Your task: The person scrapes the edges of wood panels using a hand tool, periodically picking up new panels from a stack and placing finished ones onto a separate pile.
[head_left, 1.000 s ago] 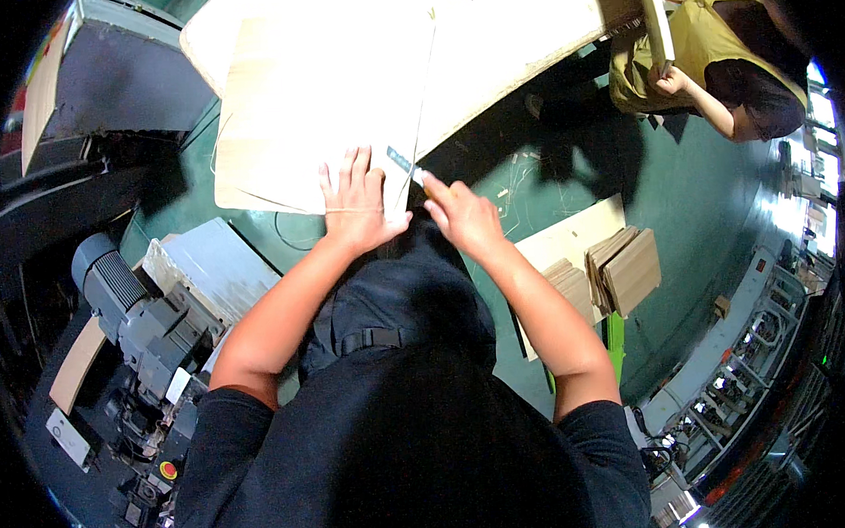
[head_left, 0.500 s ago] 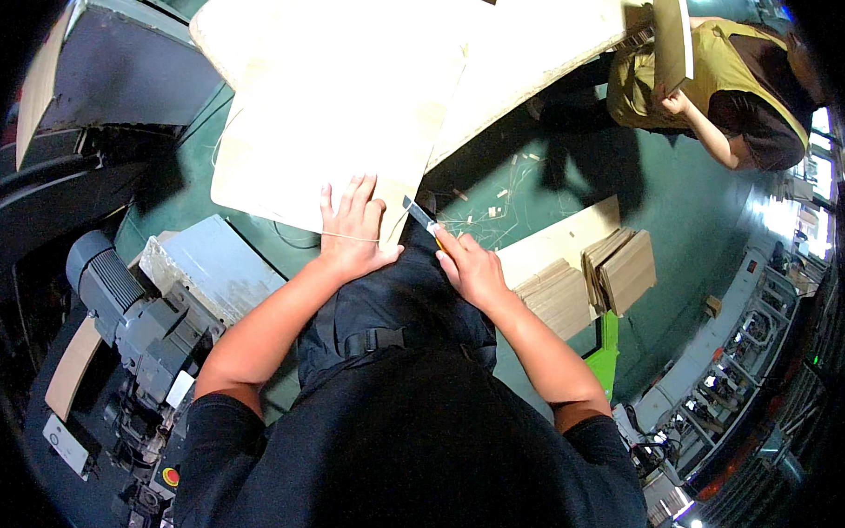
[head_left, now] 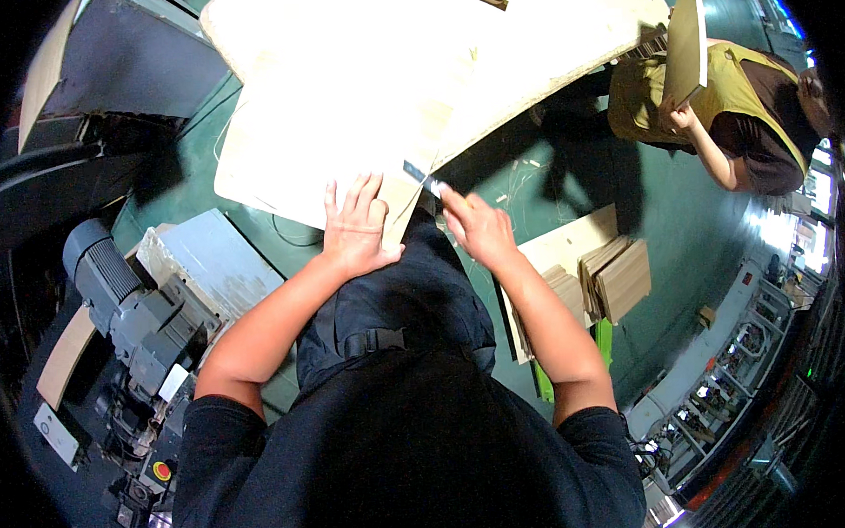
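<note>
Leftward, a grey motor (head_left: 116, 284) stands near a pale sheet (head_left: 279, 148) on the table (head_left: 527, 65). The left hand (head_left: 354, 231) lies on the sheet's near edge, fingers spread, gripping nothing. A knife (head_left: 419, 174) has its blade over the near corner, its handle wrapped by the right hand (head_left: 480, 227). Rightward, 1 co-worker (head_left: 640, 98) holds 1 panel (head_left: 687, 45).

Your sheet (head_left: 329, 128): thin, flat, pale wood tone, lying on the pale table (head_left: 573, 31), near corner pointing at your lap. Far end is lost in glare; can't tell where it stops. Your knife (head_left: 416, 172): grey blade showing, gripped by you, tip angled away and left over the sheet's right edge. Can't tell if the blade touches.
</note>
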`<state>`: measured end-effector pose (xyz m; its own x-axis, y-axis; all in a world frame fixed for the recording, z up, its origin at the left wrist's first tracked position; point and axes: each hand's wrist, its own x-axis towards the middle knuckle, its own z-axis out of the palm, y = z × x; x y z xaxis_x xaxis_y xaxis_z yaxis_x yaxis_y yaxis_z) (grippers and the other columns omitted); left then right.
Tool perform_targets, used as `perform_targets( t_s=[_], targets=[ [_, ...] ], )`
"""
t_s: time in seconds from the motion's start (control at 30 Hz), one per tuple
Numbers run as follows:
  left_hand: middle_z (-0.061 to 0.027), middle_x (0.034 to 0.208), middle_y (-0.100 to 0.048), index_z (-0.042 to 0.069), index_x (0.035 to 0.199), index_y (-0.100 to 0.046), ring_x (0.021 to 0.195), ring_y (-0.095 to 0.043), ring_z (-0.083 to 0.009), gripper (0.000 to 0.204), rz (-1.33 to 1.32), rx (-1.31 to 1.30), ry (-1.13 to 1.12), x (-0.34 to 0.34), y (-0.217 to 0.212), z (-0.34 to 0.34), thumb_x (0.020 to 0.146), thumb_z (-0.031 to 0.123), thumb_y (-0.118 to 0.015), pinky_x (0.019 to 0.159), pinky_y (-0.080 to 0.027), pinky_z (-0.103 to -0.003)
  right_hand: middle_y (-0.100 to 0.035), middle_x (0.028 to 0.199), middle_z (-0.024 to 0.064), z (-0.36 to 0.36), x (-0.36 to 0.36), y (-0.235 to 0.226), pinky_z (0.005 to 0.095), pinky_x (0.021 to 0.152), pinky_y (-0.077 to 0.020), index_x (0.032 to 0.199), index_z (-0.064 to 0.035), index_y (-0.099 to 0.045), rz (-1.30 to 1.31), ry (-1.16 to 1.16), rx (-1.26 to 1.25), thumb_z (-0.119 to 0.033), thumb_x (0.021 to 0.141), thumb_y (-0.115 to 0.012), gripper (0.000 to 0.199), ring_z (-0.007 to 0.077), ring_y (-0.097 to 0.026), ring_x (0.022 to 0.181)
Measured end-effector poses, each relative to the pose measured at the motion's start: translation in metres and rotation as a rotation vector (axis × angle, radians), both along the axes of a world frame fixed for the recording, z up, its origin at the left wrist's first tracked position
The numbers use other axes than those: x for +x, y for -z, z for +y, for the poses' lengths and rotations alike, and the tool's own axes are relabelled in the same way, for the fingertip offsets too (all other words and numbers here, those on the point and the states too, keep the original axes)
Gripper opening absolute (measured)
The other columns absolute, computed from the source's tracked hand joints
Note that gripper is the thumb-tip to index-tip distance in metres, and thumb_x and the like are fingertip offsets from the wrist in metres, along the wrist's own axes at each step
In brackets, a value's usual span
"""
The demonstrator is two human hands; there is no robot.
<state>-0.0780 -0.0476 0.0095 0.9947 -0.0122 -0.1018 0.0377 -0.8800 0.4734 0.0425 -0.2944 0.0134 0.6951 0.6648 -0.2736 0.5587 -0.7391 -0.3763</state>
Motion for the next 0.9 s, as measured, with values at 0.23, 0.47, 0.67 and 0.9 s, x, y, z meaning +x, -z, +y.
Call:
perform_targets(
  t_s=[0.23,0.47,0.67,0.9],
  targets=[
    [-0.022,0.17,-0.033,0.01,0.128,-0.063,0.161,-0.025,-0.0394,0.078,0.08,0.036,0.01,0.003,-0.004,-0.001,0.067,0.053,-0.088,0.126,-0.006,-0.075,-0.066,0.092,0.0144,0.029,0.06,-0.004,0.0536,0.072,-0.0582,0.14,-0.0243,-0.062,-0.103,0.092,0.052,-0.031,0.102,-0.068,0.039,0.041,-0.071,0.084],
    [-0.0206,0.174,-0.028,0.033,0.155,-0.057,0.163,-0.019,-0.0416,0.092,0.108,0.073,0.114,-0.003,-0.005,0.006,0.069,0.051,-0.085,0.125,-0.002,-0.077,-0.064,0.095,0.0141,0.007,0.017,0.008,0.0547,0.067,-0.0598,0.15,-0.0298,-0.056,-0.085,0.096,0.068,-0.035,0.103,-0.067,0.049,0.0419,-0.071,0.075],
    [-0.017,0.175,-0.027,0.038,0.154,-0.058,0.164,-0.017,-0.0409,0.092,0.192,0.041,0.26,-0.012,-0.019,0.04,0.067,0.043,-0.088,0.125,-0.002,-0.077,-0.063,0.094,0.0137,-0.005,-0.029,0.009,0.0549,0.064,-0.0595,0.154,-0.0301,-0.055,-0.038,0.098,0.091,-0.035,0.103,-0.067,0.052,0.0411,-0.07,0.074],
    [-0.017,0.175,-0.028,0.039,0.15,-0.061,0.163,-0.019,-0.0413,0.088,0.171,0.043,0.297,-0.019,-0.01,0.049,0.066,0.042,-0.087,0.124,-0.004,-0.079,-0.064,0.092,0.0165,0.002,0.014,0.017,0.0586,0.068,-0.0579,0.149,-0.0304,-0.059,-0.094,0.175,0.103,-0.035,0.103,-0.068,0.047,0.0454,-0.069,0.075]
  ],
)
